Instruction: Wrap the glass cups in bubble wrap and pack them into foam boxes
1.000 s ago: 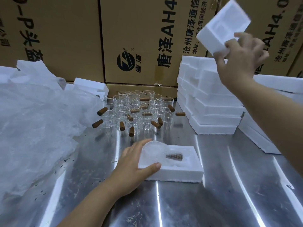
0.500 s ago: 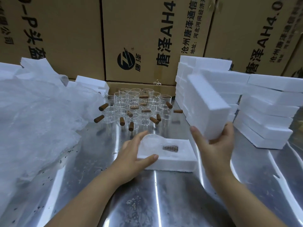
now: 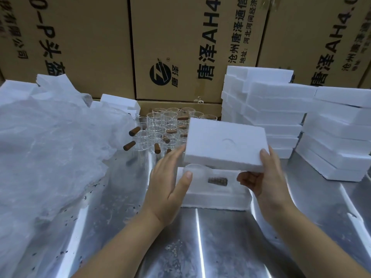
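Head view. Landmark: foam box base (image 3: 212,197) on steel table (image 3: 220,241). Left of base: bubble wrap (image 3: 50,149) in a loose heap. Behind-left: bare glass cups (image 3: 160,127), clustered. At base's left edge: left hand (image 3: 170,181), fingers straight, gripping nothing. In base: wrapped cup (image 3: 200,173). Just above base: foam lid (image 3: 226,145), tilted, right hand (image 3: 265,177) pinching its near right corner. Right of base: foam stacks (image 3: 331,137).

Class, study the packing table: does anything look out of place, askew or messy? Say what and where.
Dark specks litter the table by the bubble wrap, like grit. The foam stacks at right sit unevenly, blocks overhanging. The lid is tilted because the right hand holds it.
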